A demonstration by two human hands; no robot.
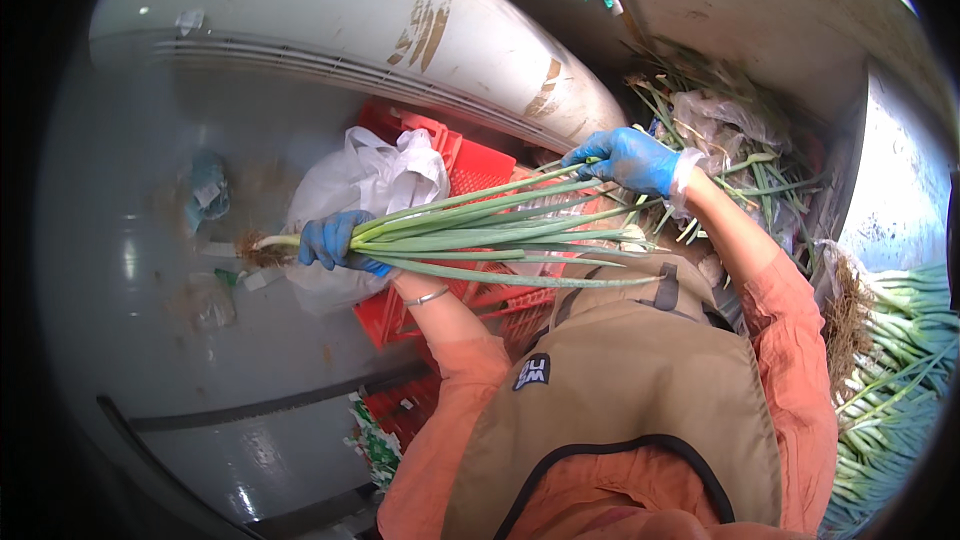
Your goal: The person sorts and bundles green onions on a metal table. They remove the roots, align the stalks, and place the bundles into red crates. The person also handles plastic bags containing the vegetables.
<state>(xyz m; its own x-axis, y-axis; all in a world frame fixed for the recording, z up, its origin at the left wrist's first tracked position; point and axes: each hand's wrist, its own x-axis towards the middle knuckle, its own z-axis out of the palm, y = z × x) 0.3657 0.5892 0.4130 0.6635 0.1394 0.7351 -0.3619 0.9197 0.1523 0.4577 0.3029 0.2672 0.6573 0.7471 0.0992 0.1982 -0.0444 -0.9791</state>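
A bunch of green onions [480,236] stretches across the view, its brown roots at the left and its green leaf tips at the right. My left hand [341,242], in a blue glove, is closed around the pale stems just above the roots. In a blue glove with a clear cuff, my right hand [626,161] pinches the end of an upper leaf between thumb and fingers. The other leaves fan out loosely below it. Behind the bunch are a white plastic bag [397,172] and a red plastic crate [480,161].
Loose onion leaves and clear plastic [731,127] are heaped beyond my right hand. Many green onions [892,360] lie stacked at the far right beside a metal panel [896,172]. A long white cabinet [337,7] runs across the top left; litter [208,191] lies on the grey floor.
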